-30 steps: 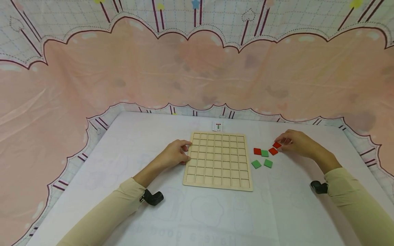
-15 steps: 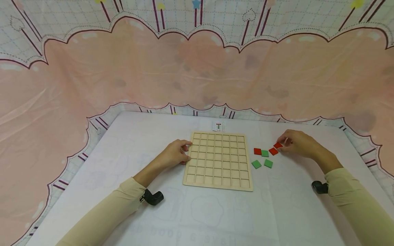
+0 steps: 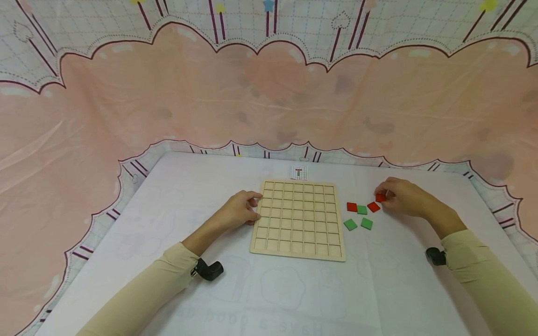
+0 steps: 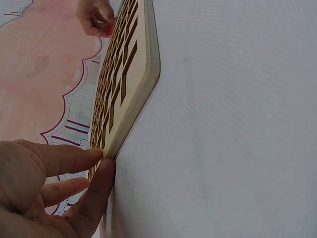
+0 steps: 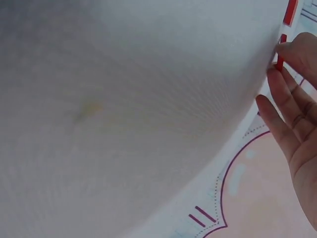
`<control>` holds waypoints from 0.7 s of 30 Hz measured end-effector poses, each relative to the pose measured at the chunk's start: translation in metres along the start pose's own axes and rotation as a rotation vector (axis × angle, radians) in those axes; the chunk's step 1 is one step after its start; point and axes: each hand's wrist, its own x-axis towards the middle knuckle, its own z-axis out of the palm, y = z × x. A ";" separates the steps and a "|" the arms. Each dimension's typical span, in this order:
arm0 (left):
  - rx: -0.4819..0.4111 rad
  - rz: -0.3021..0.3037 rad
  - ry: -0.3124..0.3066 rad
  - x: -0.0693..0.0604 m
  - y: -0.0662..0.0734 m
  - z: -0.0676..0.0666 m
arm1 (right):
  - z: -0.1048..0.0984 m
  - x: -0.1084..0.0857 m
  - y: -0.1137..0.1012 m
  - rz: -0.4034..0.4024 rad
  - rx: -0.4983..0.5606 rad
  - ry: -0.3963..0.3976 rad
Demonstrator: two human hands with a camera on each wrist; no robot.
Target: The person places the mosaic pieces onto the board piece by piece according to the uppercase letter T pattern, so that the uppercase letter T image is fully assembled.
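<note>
My left hand [image 3: 237, 209] is at the left edge of a pale wooden grid board [image 3: 297, 258]. Its thumb and a finger touch that edge at two separate places, as the left wrist view also shows near the board's rim [image 4: 149, 64]. To the right of the board, my right hand [image 3: 401, 193] pinches a red square tile [image 3: 380, 198] between thumb and fingers. In the right wrist view this tile [image 5: 281, 59] is seen nearly edge-on. Close by lie a red tile [image 3: 373, 206], another red tile [image 3: 351, 206] and a green tile [image 3: 362, 210].
Two further green tiles [image 3: 350, 225] lie nearer the front, right of the board. Behind the board is a small printed card [image 3: 299, 173] with a coloured grid pattern. A white cover [image 3: 269, 294] is spread over the table, and a patterned curtain [image 3: 269, 102] hangs behind.
The red tile in my right hand has turned and shifted slightly between the fingertips. My left hand and the board have kept their places.
</note>
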 end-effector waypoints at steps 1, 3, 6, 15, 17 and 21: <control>0.000 0.002 -0.002 0.000 0.000 0.000 | 0.000 0.000 0.000 -0.011 -0.009 0.007; -0.004 0.001 -0.005 0.000 0.000 0.000 | 0.000 -0.001 0.001 -0.030 -0.023 0.019; -0.008 0.000 -0.008 0.000 -0.001 0.000 | -0.001 -0.002 0.002 -0.053 -0.036 0.032; -0.013 -0.003 -0.008 -0.001 0.000 -0.001 | -0.005 -0.001 0.005 -0.070 -0.006 -0.009; -0.015 -0.008 -0.007 -0.001 0.000 -0.001 | -0.005 -0.001 0.005 -0.079 -0.014 -0.017; -0.013 -0.019 -0.003 -0.001 0.000 0.000 | -0.007 0.000 0.005 -0.080 -0.017 -0.027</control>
